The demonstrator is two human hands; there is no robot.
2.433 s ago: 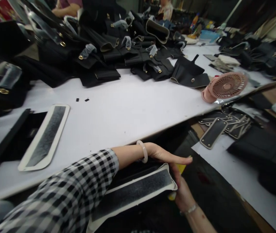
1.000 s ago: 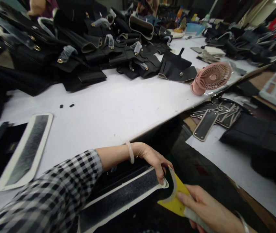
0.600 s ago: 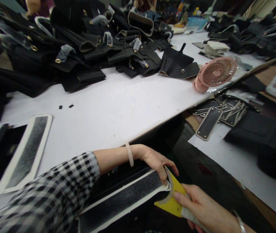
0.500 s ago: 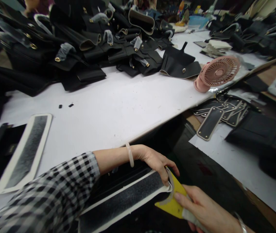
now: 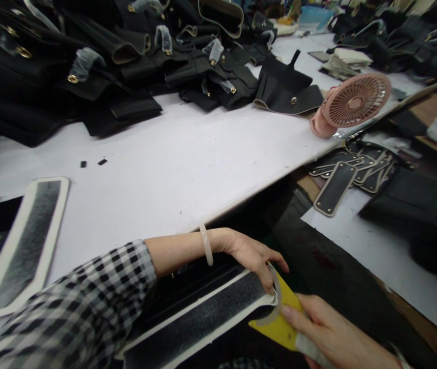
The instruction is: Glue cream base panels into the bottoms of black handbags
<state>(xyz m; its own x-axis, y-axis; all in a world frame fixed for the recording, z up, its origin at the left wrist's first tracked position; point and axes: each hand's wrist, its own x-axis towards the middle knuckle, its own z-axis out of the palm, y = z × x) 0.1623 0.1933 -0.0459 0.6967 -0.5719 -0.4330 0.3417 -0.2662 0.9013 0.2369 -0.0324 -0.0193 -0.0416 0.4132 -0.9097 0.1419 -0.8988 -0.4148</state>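
Observation:
A long black panel with a white border (image 5: 199,320) slants across the lower middle, over dark material. At its right end my left hand (image 5: 251,256) arches over the edge, one finger pressed on the face and others beyond the rim, gripping that end. My right hand (image 5: 328,328) is closed round a yellow scraper (image 5: 291,307) with a greyish, smeared curved edge. This edge touches or nearly touches the panel's end beside my left fingers; the exact contact is hidden. A similar white-bordered panel (image 5: 26,246) lies on the table at left.
Black bag pieces (image 5: 126,77) with plastic-wrapped handles crowd the back of the white table (image 5: 187,159). A pink fan (image 5: 351,102) stands near its right edge. Several riveted black tags (image 5: 336,189) lie at right. Two tiny black bits (image 5: 102,162) rest on the table.
My view has shifted, so the table things sit a little higher or farther left. Both hands and the yellow scraper appear slightly farther right, their grips unchanged.

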